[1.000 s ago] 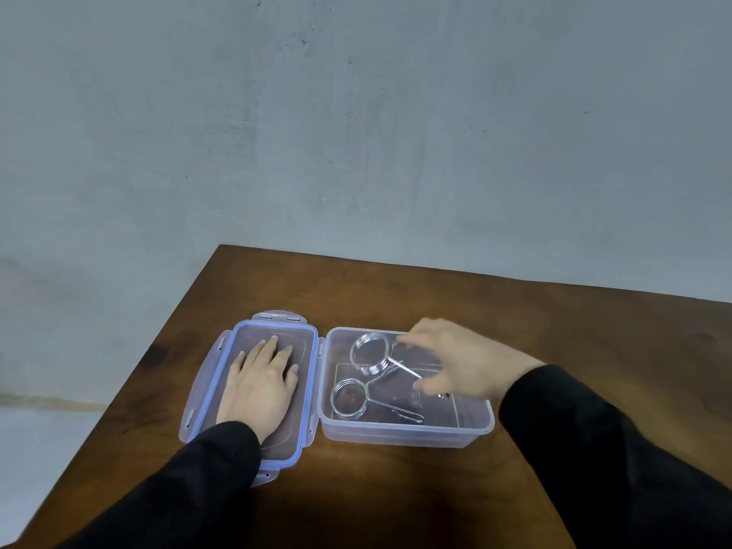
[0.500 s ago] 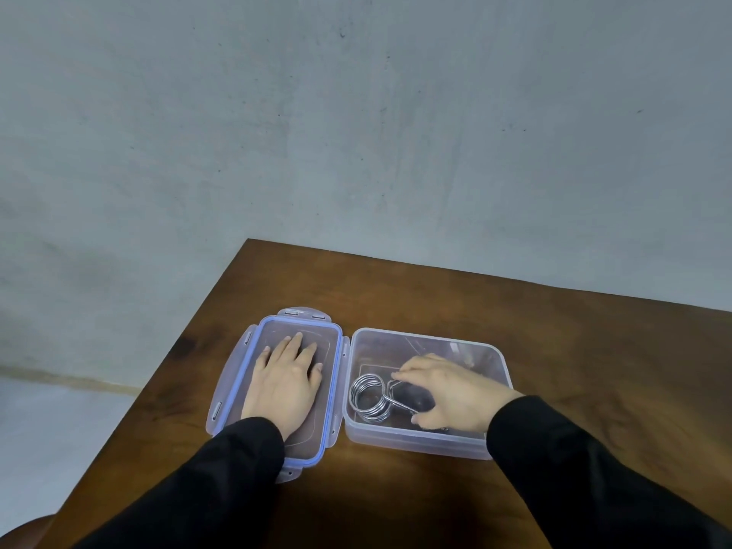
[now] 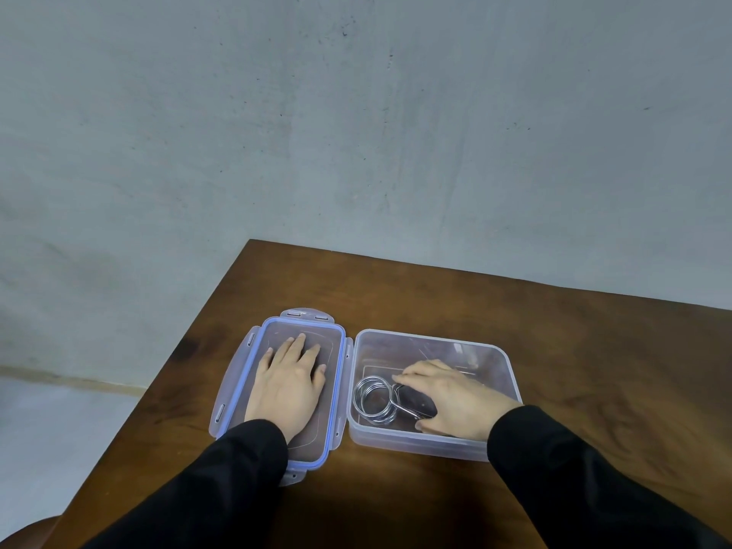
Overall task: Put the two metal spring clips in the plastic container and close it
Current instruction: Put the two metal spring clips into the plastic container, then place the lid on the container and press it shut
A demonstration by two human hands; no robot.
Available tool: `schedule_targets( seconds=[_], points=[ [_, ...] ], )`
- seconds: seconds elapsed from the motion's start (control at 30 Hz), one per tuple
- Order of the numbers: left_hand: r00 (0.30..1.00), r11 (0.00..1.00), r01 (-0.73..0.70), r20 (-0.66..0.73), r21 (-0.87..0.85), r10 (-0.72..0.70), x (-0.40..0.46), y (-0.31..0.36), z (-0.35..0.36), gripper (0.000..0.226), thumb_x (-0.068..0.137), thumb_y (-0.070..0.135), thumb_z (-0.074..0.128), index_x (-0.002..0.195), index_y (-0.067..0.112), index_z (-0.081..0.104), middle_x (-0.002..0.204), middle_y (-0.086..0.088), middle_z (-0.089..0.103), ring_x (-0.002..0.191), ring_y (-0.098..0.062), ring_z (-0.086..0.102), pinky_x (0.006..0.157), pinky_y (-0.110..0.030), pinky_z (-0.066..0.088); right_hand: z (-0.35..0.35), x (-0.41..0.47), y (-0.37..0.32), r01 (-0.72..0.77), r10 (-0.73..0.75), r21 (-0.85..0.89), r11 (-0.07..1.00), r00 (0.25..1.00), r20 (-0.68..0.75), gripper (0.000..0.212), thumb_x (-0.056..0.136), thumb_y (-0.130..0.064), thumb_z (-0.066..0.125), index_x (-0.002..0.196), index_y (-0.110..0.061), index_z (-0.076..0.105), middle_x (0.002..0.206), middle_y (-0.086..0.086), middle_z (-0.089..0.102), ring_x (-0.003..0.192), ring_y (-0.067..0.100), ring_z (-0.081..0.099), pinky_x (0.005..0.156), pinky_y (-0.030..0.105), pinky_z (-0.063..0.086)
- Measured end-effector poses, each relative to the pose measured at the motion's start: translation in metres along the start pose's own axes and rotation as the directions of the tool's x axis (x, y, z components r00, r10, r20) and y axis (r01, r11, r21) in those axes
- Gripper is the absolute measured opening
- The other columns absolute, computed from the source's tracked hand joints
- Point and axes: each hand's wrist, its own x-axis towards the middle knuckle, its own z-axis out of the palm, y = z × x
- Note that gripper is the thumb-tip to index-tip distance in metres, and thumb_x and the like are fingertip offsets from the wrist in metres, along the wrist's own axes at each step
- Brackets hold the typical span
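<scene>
A clear plastic container (image 3: 491, 350) stands open on the brown table. Its blue-rimmed lid (image 3: 336, 374) lies flat to its left. My left hand (image 3: 291, 384) rests palm down on the lid, fingers spread. My right hand (image 3: 451, 398) is inside the container, its fingers around the wire handles of the metal spring clips (image 3: 372, 398). The coiled rings lie stacked at the container's left end, so I cannot separate one clip from the other. The hand hides the handle ends.
The table's left edge (image 3: 186, 350) runs close beside the lid, with grey floor below. A grey wall stands behind the table's far edge. Bare wood stretches to the right of the container.
The two clips lay apart in the container a second ago. My right hand has dropped into the container and drawn them together at its left end. The left hand stayed on the lid.
</scene>
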Motion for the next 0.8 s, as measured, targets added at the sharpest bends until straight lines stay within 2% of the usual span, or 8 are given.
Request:
schedule_targets(
  seconds=[0.27,0.4,0.5,0.57,0.63,0.7,0.8],
  points=[
    [1.000,1.000,0.001,0.006,0.006,-0.001,-0.001,0.000,0.000,0.051,0.100,0.046,0.025,0.144,0.027,0.043,0.154,0.000,0.040,0.143,-0.019,0.032,0.120,-0.042,0.017,-0.001,0.000,-0.002,-0.035,0.036,-0.035,0.999,0.999,0.022,0.075,0.092,-0.035,0.071,0.155,-0.035,0.031,0.158,-0.008,0.034,0.146,0.017,0.027,0.117,0.039,0.027],
    [1.000,1.000,0.003,0.008,0.001,-0.003,-0.001,0.000,0.000,0.051,0.100,0.046,0.025,0.144,0.027,0.043,0.154,0.000,0.040,0.143,-0.019,0.032,0.120,-0.042,0.016,-0.005,-0.006,0.000,-0.046,0.046,0.043,0.998,0.999,0.004,0.071,0.093,-0.050,0.065,0.155,-0.035,0.032,0.162,-0.011,0.031,0.150,0.013,0.022,0.119,0.037,0.022],
    [1.000,1.000,0.003,0.006,-0.004,-0.003,-0.002,0.000,0.000,0.050,0.101,0.045,0.026,0.144,0.026,0.043,0.154,0.000,0.041,0.143,-0.019,0.032,0.119,-0.042,0.016,-0.015,-0.016,0.005,-0.044,0.085,0.195,0.980,0.975,-0.203,0.049,0.099,-0.049,0.052,0.146,-0.035,0.048,0.154,-0.013,0.045,0.140,0.002,0.035,0.116,0.024,0.025],
    [1.000,0.999,0.013,0.014,-0.042,-0.013,-0.001,-0.001,0.000,0.049,0.101,0.044,0.029,0.143,0.026,0.045,0.154,0.001,0.041,0.142,-0.018,0.033,0.120,-0.041,0.016,-0.022,-0.023,0.010,-0.017,0.134,0.289,0.957,0.911,-0.389,0.036,0.103,-0.043,0.047,0.133,-0.031,0.063,0.134,-0.016,0.061,0.124,-0.003,0.050,0.110,0.027,0.039],
    [0.999,0.993,0.031,0.029,-0.116,-0.028,0.001,-0.003,-0.001,0.045,0.100,0.043,0.033,0.140,0.026,0.047,0.153,0.002,0.041,0.142,-0.018,0.034,0.120,-0.041,0.015,-0.029,-0.029,0.011,0.026,0.198,0.391,0.920,0.830,-0.521,0.031,0.105,-0.038,0.046,0.120,-0.026,0.070,0.116,-0.017,0.067,0.111,0.000,0.060,0.100,0.032,0.050],
    [0.999,0.981,0.038,0.034,-0.190,-0.032,0.001,-0.005,-0.007,0.041,0.100,0.041,0.039,0.135,0.025,0.050,0.152,0.001,0.043,0.141,-0.018,0.034,0.120,-0.040,0.016,-0.034,-0.035,0.006,0.024,0.263,0.444,0.895,0.777,-0.572,0.031,0.106,-0.034,0.044,0.113,-0.024,0.073,0.107,-0.017,0.069,0.104,0.001,0.063,0.093,0.029,0.053],
    [1.000,0.975,-0.013,-0.006,-0.220,0.012,-0.008,-0.004,-0.021,0.036,0.098,0.039,0.047,0.131,0.026,0.053,0.147,0.002,0.049,0.135,-0.019,0.043,0.118,-0.040,0.025,-0.033,-0.037,-0.005,0.022,0.260,0.424,0.905,0.762,-0.594,0.033,0.107,-0.031,0.040,0.107,-0.025,0.072,0.102,-0.017,0.070,0.101,0.003,0.064,0.091,0.032,0.052]
  ],
)
